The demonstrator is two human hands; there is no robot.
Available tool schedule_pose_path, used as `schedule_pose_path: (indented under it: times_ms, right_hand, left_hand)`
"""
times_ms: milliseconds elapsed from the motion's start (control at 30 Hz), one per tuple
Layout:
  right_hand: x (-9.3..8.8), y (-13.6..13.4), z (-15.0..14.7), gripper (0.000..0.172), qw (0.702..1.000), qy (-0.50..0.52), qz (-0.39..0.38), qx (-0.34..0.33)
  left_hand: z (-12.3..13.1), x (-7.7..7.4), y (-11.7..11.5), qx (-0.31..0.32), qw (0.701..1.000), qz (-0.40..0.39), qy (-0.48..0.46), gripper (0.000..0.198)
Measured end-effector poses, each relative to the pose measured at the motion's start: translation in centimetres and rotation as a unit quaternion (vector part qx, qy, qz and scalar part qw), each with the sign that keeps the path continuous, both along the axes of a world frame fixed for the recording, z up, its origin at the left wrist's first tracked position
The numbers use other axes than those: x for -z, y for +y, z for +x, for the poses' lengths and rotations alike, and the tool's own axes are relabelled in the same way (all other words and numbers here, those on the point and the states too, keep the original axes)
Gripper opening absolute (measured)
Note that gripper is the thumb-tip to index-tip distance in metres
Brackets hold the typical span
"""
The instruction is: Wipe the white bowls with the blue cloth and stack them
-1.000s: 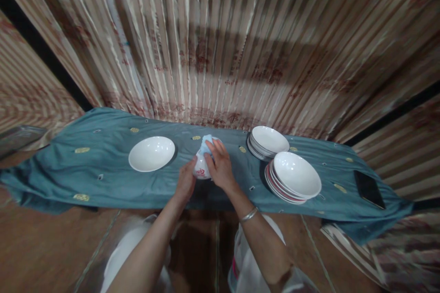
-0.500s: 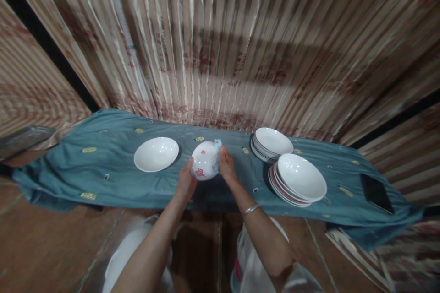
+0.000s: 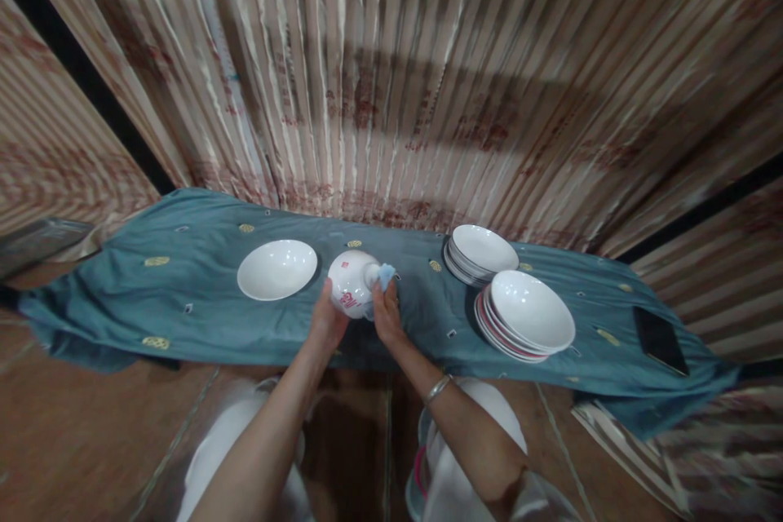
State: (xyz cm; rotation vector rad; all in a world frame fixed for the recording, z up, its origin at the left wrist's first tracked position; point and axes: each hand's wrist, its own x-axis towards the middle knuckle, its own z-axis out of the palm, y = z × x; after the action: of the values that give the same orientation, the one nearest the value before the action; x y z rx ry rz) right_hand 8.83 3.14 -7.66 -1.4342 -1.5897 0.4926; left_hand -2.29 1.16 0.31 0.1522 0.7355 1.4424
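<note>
Wiping a white bowl with red marks, tipped on its side at centre frame, just above the teal tablecloth. Cupping it from the lower left with the left hand, closed around its wall. Pinching a small blue rag against its right side with the right hand.

Guessing early days progress-wise. Only one lone bowl set out left of centre, probably done, versus two piles right of centre, the near stack and the far stack, likely waiting. Can't tell how clean any of it is tbh.

Plenty of bare cloth at far left, plus a gap between the lone bowl and the stacks. Worth minding the cloth's front edge right under the wrists, the striped curtain tight behind, and a dark phone near the right end.
</note>
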Motion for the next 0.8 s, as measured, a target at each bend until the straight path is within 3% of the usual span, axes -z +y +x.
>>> schedule_pose_path:
  times_ms: [100,200,433,600,800]
  right_hand:
    - [0.0,-1.4,-0.9,0.073,0.995,0.065,-0.078,0.024]
    - [0.1,-2.6,-1.5,0.076,0.992,0.036,-0.122,0.013]
    - [0.4,-4.8,-1.6,0.073,0.997,0.020,-0.071,-0.033]
    - [-0.4,-6.9,-1.9,0.074,0.995,-0.031,-0.047,-0.083]
    - [-1.2,-8.7,-1.8,0.079,0.987,-0.090,-0.038,-0.126]
  left_hand:
    - [0.0,0.0,0.1,-0.009,1.000,-0.015,0.000,0.045]
    - [-0.1,0.2,0.2,-0.013,1.000,-0.020,0.006,0.044]
    - [0.0,-0.2,-0.1,-0.002,0.998,-0.049,0.043,0.047]
    - [0.3,-0.9,-0.1,0.000,0.999,-0.042,0.030,0.048]
    - [0.2,-0.6,0.2,-0.012,0.995,-0.087,0.053,0.045]
